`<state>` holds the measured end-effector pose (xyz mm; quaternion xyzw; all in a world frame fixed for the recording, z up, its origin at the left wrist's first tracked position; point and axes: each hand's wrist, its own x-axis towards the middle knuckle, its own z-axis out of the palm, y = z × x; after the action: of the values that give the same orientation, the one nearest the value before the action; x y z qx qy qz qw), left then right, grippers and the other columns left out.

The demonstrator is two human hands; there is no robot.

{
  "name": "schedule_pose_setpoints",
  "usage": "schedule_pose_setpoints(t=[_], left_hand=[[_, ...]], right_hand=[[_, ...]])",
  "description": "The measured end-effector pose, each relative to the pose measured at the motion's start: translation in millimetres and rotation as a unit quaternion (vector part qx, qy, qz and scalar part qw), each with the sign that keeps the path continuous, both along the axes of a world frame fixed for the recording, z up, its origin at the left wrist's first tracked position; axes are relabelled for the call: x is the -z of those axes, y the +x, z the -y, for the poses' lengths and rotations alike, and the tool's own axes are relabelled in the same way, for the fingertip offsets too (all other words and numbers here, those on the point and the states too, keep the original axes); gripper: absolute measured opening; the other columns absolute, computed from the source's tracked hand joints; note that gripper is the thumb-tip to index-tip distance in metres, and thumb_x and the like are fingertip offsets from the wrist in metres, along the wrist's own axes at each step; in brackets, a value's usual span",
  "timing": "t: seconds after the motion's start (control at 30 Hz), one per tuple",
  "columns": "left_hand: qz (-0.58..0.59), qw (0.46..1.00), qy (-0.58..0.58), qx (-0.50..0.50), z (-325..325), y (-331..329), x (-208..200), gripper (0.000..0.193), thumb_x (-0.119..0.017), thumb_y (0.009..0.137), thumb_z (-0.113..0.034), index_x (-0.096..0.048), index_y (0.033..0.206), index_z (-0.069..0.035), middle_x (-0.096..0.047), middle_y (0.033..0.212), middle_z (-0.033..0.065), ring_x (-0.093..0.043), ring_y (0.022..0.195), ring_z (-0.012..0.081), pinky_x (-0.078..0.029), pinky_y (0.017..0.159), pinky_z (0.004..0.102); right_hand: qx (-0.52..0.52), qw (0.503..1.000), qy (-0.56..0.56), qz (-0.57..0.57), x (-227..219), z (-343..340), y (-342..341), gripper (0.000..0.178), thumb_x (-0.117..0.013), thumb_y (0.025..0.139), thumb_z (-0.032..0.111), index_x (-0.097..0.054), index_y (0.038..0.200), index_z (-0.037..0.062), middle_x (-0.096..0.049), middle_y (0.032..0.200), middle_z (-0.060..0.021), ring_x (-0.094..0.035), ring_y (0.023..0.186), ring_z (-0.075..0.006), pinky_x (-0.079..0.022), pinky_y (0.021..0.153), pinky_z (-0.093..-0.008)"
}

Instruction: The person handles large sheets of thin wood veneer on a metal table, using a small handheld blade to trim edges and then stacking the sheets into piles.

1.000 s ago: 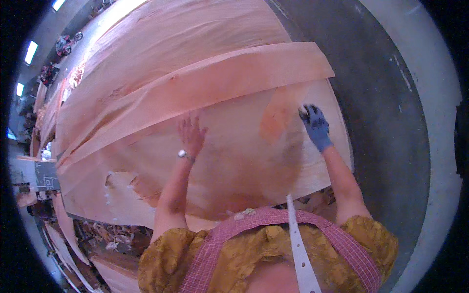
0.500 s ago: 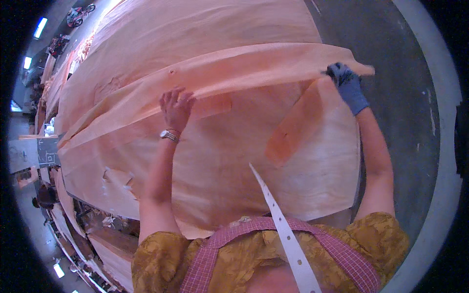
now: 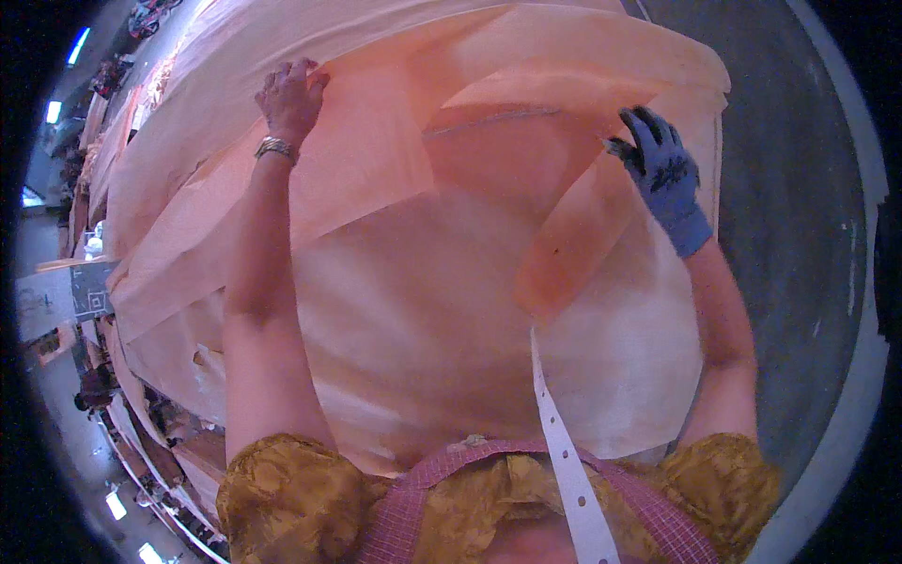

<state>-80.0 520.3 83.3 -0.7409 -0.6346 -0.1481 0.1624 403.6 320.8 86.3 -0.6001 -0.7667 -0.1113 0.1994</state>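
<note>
Left hand [image 3: 293, 99]: bare, palm down at the upper left of the top sheet [image 3: 366, 122]; fingers pointing away from the body, tips near a raised edge; cannot tell whether pinching or merely pressing.
Left wrist: ringed by a pale metal band [image 3: 275, 148].
Right hand [image 3: 658, 164]: gloved in blue-grey with dark patches; released, fingers loosely bent, thumb standing apart; near the upper end of the orange strip [image 3: 573, 249].
Between the hands: set well apart, with a broad stretch of thin sheet spanning the gap.
Top sheet edges: arching at the far side beyond the right hand, rounding off at the upper right; slanting along a lower margin just right of the left forearm.
Top sheet axis: running crosswise, left to right; pinkish orange, folded and overlapped in the middle.
Orange strip axis: slanting from near left to far right, on the lower sheet [image 3: 451, 310].
White perforated strap [image 3: 568, 465]: hanging from the chest, tip toward the strip's near end.
Right side: bordered by grey floor [image 3: 799, 235], alongside the stacked sheets.
Left side: brown scraps [image 3: 197, 451], blurred.
Hidden: part of the lower sheet, behind left forearm and clothing; exact layering at the fold, hard to make out.
</note>
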Motion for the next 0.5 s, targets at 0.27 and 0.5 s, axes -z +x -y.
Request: schedule_pose_setpoints(t=[0.27,0.5], left_hand=[[0.058,0.984,-0.018,0.166,141.1,107.8,26.6,0.069,-0.068,0.081,-0.045,-0.043,0.139,-0.017,-0.034,0.15,0.011,-0.026,0.141,0.0306,-0.012,0.114,0.0557],[0.073,0.977,-0.148,0.134,189.1,90.9,80.0,0.088,-0.071,0.074,-0.055,-0.037,0.146,-0.017,-0.029,0.155,0.0091,-0.021,0.144,0.0306,-0.007,0.114,0.0594]], right_hand=[[0.244,0.962,-0.121,0.018,92.6,39.4,19.5,0.057,-0.064,0.086,0.047,-0.054,0.123,0.0042,-0.054,0.121,-0.0226,-0.053,0.108,-0.039,-0.05,0.084,-0.0452],[0.229,0.939,-0.227,-0.119,95.5,35.6,10.5,0.052,-0.066,0.084,0.042,-0.056,0.116,0.003,-0.053,0.121,-0.0199,-0.058,0.098,-0.036,-0.05,0.083,-0.044]])
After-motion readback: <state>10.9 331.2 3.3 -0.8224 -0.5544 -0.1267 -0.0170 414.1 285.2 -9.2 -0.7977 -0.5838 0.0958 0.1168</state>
